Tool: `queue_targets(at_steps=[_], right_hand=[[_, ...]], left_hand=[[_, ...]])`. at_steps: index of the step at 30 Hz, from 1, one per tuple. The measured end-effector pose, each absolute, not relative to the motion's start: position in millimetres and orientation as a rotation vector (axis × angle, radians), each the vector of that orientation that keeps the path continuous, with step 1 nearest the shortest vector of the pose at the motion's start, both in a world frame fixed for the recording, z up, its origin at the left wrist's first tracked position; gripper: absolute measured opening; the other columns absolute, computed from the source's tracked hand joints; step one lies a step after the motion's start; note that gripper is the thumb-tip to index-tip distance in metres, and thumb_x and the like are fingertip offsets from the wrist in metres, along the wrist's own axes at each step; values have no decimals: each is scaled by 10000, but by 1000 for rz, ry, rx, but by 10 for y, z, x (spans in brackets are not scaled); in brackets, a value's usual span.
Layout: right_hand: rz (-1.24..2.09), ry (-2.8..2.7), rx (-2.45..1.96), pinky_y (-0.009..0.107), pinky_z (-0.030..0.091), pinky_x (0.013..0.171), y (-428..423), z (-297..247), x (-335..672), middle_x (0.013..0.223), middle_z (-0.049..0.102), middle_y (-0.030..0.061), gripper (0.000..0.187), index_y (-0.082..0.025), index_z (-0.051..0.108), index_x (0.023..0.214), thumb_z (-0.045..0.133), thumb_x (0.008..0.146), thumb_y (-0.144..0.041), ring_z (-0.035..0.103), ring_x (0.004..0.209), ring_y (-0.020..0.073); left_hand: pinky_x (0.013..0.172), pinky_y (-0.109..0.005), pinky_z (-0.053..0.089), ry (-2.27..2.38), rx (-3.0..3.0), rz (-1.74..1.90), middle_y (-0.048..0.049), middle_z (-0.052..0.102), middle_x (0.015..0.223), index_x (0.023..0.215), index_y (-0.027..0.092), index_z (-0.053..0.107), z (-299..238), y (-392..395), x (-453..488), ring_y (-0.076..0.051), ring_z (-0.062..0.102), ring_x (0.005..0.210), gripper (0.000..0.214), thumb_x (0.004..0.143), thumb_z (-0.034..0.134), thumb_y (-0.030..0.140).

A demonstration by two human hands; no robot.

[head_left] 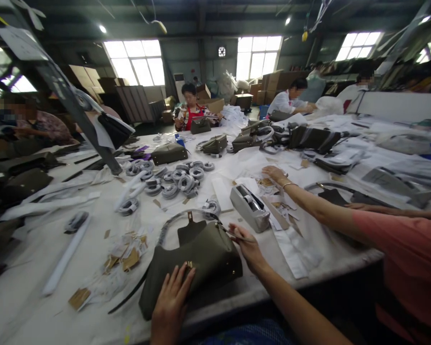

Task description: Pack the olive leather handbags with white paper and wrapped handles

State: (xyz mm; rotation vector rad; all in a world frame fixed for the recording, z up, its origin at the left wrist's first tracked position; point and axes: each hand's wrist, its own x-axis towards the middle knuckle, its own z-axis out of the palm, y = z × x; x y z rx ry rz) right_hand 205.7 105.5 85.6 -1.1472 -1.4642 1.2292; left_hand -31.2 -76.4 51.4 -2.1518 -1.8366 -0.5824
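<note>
An olive-green handbag (201, 256) lies tilted on the white-covered table in front of me, its flap folded back and its wrapped handle (161, 232) arching behind it. My left hand (174, 292) rests flat on the bag's near side, fingers spread beside the small gold clasp (189, 264). At the bag's right end, my right hand (248, 249) pinches a thin dark strap (233, 233) near the top edge. Another narrow strap (129, 293) trails from the bag's left side onto the table.
Behind the bag stands a grey tape dispenser (249, 208). Several wrapped coiled straps (187, 182) and scattered brown paper tags (129, 256) lie about. A co-worker's arm (316, 206) reaches in from the right. More handbags (170, 153) sit farther back, and a metal post (89, 129) rises at left.
</note>
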Motion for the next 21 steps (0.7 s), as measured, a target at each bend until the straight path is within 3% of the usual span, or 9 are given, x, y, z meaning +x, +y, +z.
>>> queue_targets(at_steps=[3, 7, 9, 13, 15, 17, 19, 21], right_hand=[[974, -1422, -1193, 481, 463, 1054, 948, 1214, 2293, 1274, 669, 110, 416, -197, 653, 1242, 439, 996, -456, 616, 1192, 274], [498, -2088, -957, 466, 274, 1199, 711, 1548, 2288, 1370, 615, 44, 336, -255, 634, 1288, 445, 1015, -299, 490, 1342, 230], [428, -2411, -829, 503, 220, 1215, 606, 1481, 2204, 1435, 560, 41, 372, -261, 590, 1352, 484, 1005, -339, 421, 1398, 254], [425, -2716, -871, 582, 237, 1183, 511, 1042, 2147, 1557, 397, 60, 554, -273, 471, 1463, 555, 956, -483, 303, 1458, 331], [389, -2749, -906, 601, 207, 1187, 497, 842, 2181, 1607, 289, 52, 608, -285, 376, 1517, 556, 960, -448, 232, 1484, 335], [348, -2752, -912, 616, 181, 1190, 484, 722, 2217, 1628, 221, 46, 634, -288, 321, 1540, 544, 964, -429, 179, 1499, 336], [342, -2742, -915, 621, 182, 1189, 461, 676, 2236, 1633, 202, 43, 631, -288, 312, 1544, 518, 969, -450, 156, 1505, 336], [387, -2728, -920, 627, 177, 1189, 438, 689, 2241, 1635, 197, 35, 629, -299, 310, 1544, 497, 972, -480, 145, 1507, 334]], left_hand=[[1103, -478, 449, -1777, -2128, -397, -6, 431, 1527, 1530, 352, 272, 510, -737, -100, -269, 437, 1383, 829, 809, 367, -47], [1075, -501, 463, -1765, -2101, -252, -29, 384, 1555, 1527, 323, 294, 475, -764, 17, -305, 405, 1402, 773, 844, 370, -31], [1069, -508, 460, -1729, -2112, -216, -38, 375, 1561, 1530, 315, 292, 478, -792, 6, -315, 405, 1401, 764, 847, 381, -17], [1094, -502, 413, -1707, -2229, -120, -51, 330, 1588, 1540, 345, 242, 597, -841, -55, -326, 364, 1423, 874, 786, 470, -33], [1105, -514, 381, -1716, -2348, -110, -79, 281, 1608, 1546, 345, 220, 689, -834, -77, -353, 337, 1433, 898, 776, 576, 54], [1102, -558, 354, -1701, -2418, -150, -104, 259, 1615, 1546, 344, 229, 750, -791, -85, -391, 339, 1423, 883, 789, 674, 250], [1098, -579, 331, -1625, -2409, -195, -118, 279, 1606, 1538, 354, 256, 746, -721, -86, -403, 355, 1408, 870, 795, 698, 450], [1122, -553, 293, -1526, -2344, -229, -128, 330, 1584, 1528, 356, 287, 676, -641, -89, -378, 371, 1404, 834, 811, 678, 525]])
